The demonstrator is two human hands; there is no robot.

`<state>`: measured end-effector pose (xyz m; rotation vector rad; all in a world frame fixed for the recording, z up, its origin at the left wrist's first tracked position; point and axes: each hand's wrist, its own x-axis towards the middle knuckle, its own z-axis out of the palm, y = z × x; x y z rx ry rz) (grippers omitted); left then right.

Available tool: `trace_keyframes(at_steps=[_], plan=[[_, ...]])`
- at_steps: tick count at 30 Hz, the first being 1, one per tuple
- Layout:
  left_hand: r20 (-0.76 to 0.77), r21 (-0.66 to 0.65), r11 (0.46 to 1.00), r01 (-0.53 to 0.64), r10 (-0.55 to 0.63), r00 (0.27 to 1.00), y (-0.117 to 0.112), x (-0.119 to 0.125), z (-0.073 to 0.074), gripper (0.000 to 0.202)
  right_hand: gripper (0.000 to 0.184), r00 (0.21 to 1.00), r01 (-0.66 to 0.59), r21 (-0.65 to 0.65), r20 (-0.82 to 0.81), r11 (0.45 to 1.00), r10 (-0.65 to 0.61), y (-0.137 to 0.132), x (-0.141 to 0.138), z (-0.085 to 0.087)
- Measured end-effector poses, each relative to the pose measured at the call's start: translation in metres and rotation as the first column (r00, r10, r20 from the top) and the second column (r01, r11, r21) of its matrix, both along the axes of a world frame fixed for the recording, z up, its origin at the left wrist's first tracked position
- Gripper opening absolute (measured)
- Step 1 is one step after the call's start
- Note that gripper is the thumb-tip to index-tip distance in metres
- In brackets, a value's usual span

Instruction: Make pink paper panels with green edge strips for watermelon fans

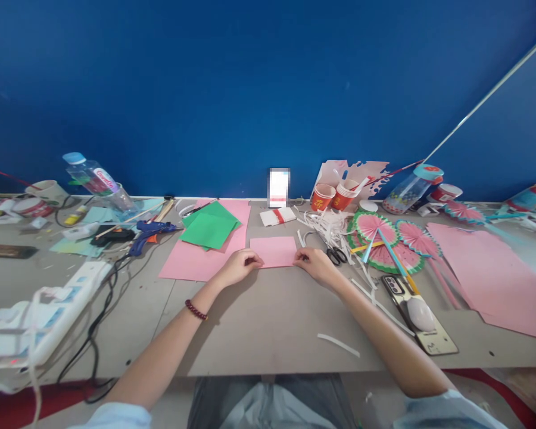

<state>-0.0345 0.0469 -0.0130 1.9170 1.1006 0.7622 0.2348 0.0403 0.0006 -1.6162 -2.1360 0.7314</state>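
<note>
A small pink sheet of paper [274, 251] lies on the table in front of me. Its lower left corner is pinched by my left hand [243, 266], which wears a dark bead bracelet on the wrist. At the opposite lower corner, my right hand [316, 266] grips the sheet between closed fingers. Left of it, green paper pieces [212, 226] rest on a larger pink sheet [183, 262]. Black-handled scissors [337, 256] lie just beyond my right hand, beside a heap of white paper strips [328, 225].
On the right are watermelon-patterned paper fans [377, 235], a phone [438, 336] with a white mouse [420, 314] on it, and red paper cups [324, 196]. A blue glue gun [149, 235], a power strip [78, 301] and black cables occupy the left. A blue wall [250, 101] stands behind.
</note>
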Motion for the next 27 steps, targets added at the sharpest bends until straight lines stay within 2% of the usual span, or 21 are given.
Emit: trace_keyframes(at_steps=[7,20,23,27], plan=[[-0.012,0.025,1.000,0.004,-0.003,1.000,0.0001,-0.0005,-0.0023,0.019,0.008,1.000,-0.005,-0.002,0.003,1.000,0.005,-0.0008,-0.0012,0.0026],[-0.029,0.070,0.997,-0.024,0.026,0.999,-0.0026,0.0022,0.0026,0.026,0.008,1.000,0.006,0.033,0.021,0.999,-0.006,-0.0027,-0.0023,0.0010],[-0.033,0.055,0.998,-0.009,0.011,0.999,-0.0022,0.0019,0.0035,0.023,0.005,0.999,0.014,0.069,0.048,0.998,-0.017,-0.0029,-0.0029,0.0021],[-0.032,0.025,1.000,-0.012,0.013,0.999,-0.0006,0.0017,0.0023,0.022,0.003,0.998,0.023,0.052,0.050,0.998,-0.026,-0.0030,-0.0037,0.0036]])
